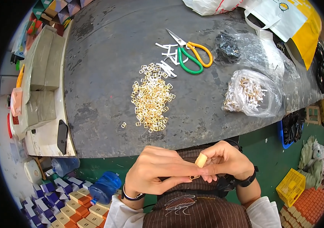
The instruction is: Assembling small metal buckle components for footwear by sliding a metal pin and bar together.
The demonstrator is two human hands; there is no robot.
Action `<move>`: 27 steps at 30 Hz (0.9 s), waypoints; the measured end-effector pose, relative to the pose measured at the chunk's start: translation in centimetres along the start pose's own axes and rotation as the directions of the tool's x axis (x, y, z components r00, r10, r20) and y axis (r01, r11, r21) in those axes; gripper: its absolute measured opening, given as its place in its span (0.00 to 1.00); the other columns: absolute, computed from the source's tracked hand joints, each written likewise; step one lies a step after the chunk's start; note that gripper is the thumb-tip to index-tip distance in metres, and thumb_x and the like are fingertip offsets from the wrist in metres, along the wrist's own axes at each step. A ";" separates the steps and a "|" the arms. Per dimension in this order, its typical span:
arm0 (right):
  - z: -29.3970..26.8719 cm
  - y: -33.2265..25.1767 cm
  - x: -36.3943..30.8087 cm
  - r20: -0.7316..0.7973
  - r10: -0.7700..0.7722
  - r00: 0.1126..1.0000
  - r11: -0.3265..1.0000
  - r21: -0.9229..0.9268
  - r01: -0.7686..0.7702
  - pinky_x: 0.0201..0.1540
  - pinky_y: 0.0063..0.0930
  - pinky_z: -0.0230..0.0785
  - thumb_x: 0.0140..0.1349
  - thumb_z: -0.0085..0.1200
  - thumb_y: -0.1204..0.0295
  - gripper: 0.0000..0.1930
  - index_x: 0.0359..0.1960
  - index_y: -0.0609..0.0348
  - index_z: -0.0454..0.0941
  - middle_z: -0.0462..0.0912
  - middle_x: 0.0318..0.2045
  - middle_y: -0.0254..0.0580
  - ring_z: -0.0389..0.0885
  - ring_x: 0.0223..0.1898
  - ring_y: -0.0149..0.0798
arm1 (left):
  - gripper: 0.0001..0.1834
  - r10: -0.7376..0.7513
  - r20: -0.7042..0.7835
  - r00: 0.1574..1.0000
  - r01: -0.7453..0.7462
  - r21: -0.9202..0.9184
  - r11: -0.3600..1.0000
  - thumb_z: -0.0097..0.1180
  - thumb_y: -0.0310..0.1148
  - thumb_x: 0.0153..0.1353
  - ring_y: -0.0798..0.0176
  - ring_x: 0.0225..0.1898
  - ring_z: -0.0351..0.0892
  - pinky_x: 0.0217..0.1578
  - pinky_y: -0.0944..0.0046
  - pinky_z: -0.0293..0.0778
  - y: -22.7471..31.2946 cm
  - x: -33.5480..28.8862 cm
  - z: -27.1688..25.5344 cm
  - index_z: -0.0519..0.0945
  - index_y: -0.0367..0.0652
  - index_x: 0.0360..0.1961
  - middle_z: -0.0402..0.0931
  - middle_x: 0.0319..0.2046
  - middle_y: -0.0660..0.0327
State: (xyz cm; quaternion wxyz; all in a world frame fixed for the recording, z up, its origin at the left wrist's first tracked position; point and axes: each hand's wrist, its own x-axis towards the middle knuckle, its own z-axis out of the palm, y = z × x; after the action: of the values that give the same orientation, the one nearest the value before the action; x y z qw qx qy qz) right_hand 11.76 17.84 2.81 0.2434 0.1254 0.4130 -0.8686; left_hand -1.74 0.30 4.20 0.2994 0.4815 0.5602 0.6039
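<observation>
My left hand and my right hand meet in front of my apron, past the near table edge, both with fingers closed. Between their fingertips a short pale yellow strip sticks up, pinched by my right hand. Just below it a small gold buckle shows partly at the left fingertips; the fingers cover the rest. On the dark table ahead lies a heap of similar gold buckles, with one stray buckle to its left. Short white strips lie at the heap's far end.
Scissors with green and yellow handles lie beyond the heap, blades apart. At right sits a clear plastic bag of small white and gold pieces. A phone rests on the left ledge. Boxes and a blue water jug stand below left.
</observation>
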 end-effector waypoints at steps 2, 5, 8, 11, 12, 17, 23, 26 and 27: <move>0.0 0.0 0.0 0.005 -0.001 1.000 1.000 0.002 0.001 0.20 0.13 0.66 0.60 0.55 0.76 0.06 0.37 0.66 0.79 0.80 0.22 0.35 0.78 0.21 0.23 | 0.14 -0.001 0.011 1.000 0.001 0.010 1.000 0.66 0.20 0.37 0.64 0.18 0.79 0.17 0.72 0.69 -0.1 0.1 0.1 0.85 0.37 0.31 0.83 0.25 0.56; 0.2 0.1 0.0 0.010 -0.027 1.000 1.000 0.002 0.027 0.20 0.13 0.66 0.60 0.56 0.76 0.06 0.37 0.66 0.79 0.80 0.22 0.35 0.77 0.21 0.22 | 0.13 0.004 0.005 1.000 -0.004 0.000 1.000 0.66 0.20 0.37 0.64 0.18 0.79 0.17 0.72 0.69 -0.5 0.1 0.4 0.85 0.37 0.30 0.83 0.25 0.56; 0.1 0.0 0.1 -0.003 -0.015 1.000 1.000 0.002 0.015 0.20 0.12 0.66 0.60 0.56 0.76 0.07 0.37 0.66 0.79 0.80 0.22 0.35 0.78 0.22 0.22 | 0.14 -0.035 0.001 0.999 0.035 -0.049 0.998 0.65 0.20 0.40 0.64 0.20 0.79 0.19 0.71 0.69 -0.4 -0.2 0.3 0.85 0.39 0.32 0.83 0.28 0.59; 0.0 0.1 0.1 -0.024 -0.008 1.000 0.999 -0.050 0.007 0.21 0.12 0.66 0.60 0.55 0.75 0.07 0.37 0.66 0.79 0.80 0.22 0.34 0.78 0.22 0.22 | 0.15 -0.076 0.004 0.997 0.076 -0.086 0.993 0.65 0.21 0.42 0.64 0.23 0.79 0.21 0.70 0.70 -0.6 -0.3 0.2 0.85 0.42 0.35 0.83 0.31 0.62; 0.0 0.1 0.1 -0.046 -0.008 0.999 0.998 -0.061 0.005 0.21 0.12 0.66 0.60 0.55 0.75 0.07 0.37 0.66 0.79 0.80 0.22 0.34 0.78 0.23 0.22 | 0.15 -0.072 -0.004 0.997 0.072 -0.095 0.993 0.65 0.20 0.42 0.64 0.23 0.79 0.22 0.70 0.71 -0.7 -0.4 0.2 0.85 0.42 0.35 0.83 0.31 0.62; 0.2 0.0 0.2 -0.020 -0.027 0.999 0.999 -0.026 0.027 0.21 0.12 0.67 0.60 0.55 0.75 0.07 0.37 0.66 0.79 0.80 0.23 0.34 0.78 0.23 0.22 | 0.15 -0.052 0.010 0.999 0.052 -0.070 0.996 0.65 0.20 0.40 0.63 0.22 0.80 0.21 0.71 0.71 -0.7 -0.1 0.2 0.85 0.40 0.34 0.83 0.29 0.58; 0.2 0.0 0.3 -0.017 -0.015 1.000 1.000 0.017 0.015 0.22 0.12 0.67 0.60 0.56 0.74 0.07 0.37 0.66 0.79 0.80 0.23 0.34 0.78 0.23 0.22 | 0.15 -0.025 -0.004 1.000 0.025 -0.071 0.997 0.65 0.19 0.38 0.62 0.21 0.81 0.20 0.71 0.71 -1.0 0.0 0.4 0.85 0.37 0.32 0.83 0.26 0.55; 0.1 0.3 0.4 -0.007 -0.011 1.000 1.000 0.011 0.011 0.22 0.12 0.66 0.60 0.56 0.74 0.07 0.37 0.66 0.79 0.80 0.23 0.34 0.78 0.23 0.22 | 0.15 -0.041 -0.012 0.999 0.039 -0.097 0.995 0.65 0.19 0.39 0.62 0.23 0.81 0.22 0.70 0.72 -1.0 -0.4 0.3 0.85 0.40 0.34 0.83 0.29 0.58; 0.1 0.3 0.4 -0.014 -0.006 1.000 1.000 0.001 0.006 0.22 0.12 0.66 0.60 0.56 0.74 0.07 0.37 0.66 0.79 0.80 0.23 0.33 0.77 0.23 0.22 | 0.16 -0.057 -0.015 0.998 0.054 -0.122 0.991 0.64 0.20 0.41 0.63 0.25 0.80 0.24 0.69 0.73 -1.0 -0.5 0.2 0.85 0.42 0.35 0.84 0.32 0.61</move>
State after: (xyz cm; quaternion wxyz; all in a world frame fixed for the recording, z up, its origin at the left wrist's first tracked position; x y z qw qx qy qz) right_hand 11.62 17.49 2.47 0.2378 0.1305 0.4144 -0.8687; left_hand -1.55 0.13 3.10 0.3397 0.4412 0.5383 0.6326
